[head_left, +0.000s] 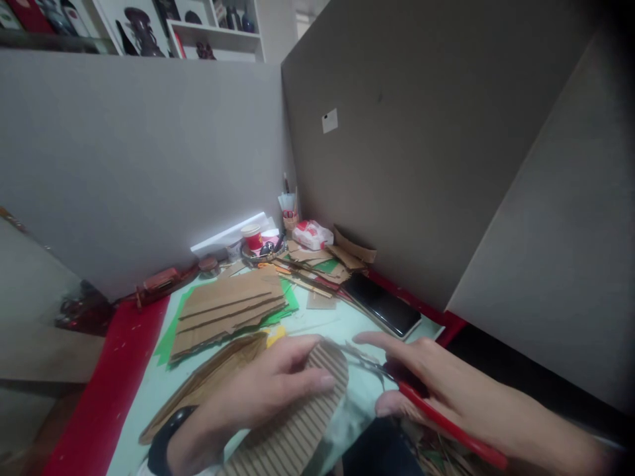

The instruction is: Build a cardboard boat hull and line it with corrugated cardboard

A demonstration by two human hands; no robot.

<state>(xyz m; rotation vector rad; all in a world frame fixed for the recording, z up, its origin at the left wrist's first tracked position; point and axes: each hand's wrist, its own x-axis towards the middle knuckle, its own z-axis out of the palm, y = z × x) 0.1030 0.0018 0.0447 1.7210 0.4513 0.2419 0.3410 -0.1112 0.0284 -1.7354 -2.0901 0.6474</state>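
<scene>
The hands [292, 370] hold corrugated cardboard [302, 423] and scissors [426, 403] (red-handled).

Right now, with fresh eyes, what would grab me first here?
Probably the red-handled scissors in the right hand, blades beside the rounded end of the striped, corrugated cardboard piece that the left hand holds. Next, the glossy black touchscreen device lying beyond the right hand, and the brown cardboard sheets over bright green ones at the left.

Red table [94, 403], pale cover [310, 324], bearing green sheets [166, 344], cardboard [225, 301], black-screened device [381, 304].
</scene>
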